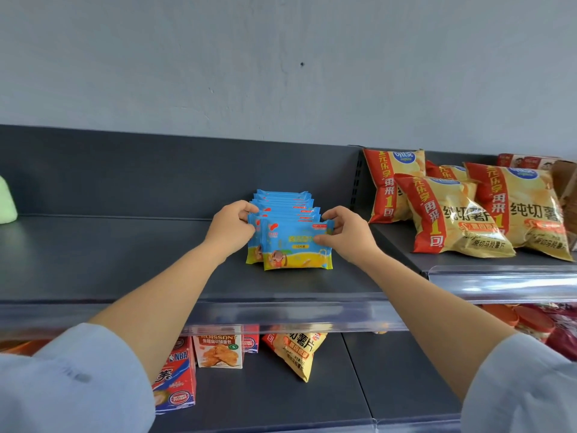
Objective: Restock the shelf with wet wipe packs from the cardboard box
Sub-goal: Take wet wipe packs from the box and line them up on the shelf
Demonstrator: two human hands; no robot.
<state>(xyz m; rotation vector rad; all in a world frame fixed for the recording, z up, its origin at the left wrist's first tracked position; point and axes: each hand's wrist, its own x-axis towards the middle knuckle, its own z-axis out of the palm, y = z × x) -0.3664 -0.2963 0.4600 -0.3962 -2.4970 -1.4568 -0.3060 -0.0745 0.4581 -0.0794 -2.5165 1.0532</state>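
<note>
A row of blue wet wipe packs [285, 207] stands upright on the dark grey shelf [125, 260]. The left hand [232, 228] grips the row's left side, and the right hand [345, 234] pinches the front pack [296, 248] (its right upper corner). Potato chip bags [452, 214] lie to the right.

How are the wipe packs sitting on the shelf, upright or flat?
Upright: the wipe packs stand on edge in a row, printed fronts facing forward.
</note>
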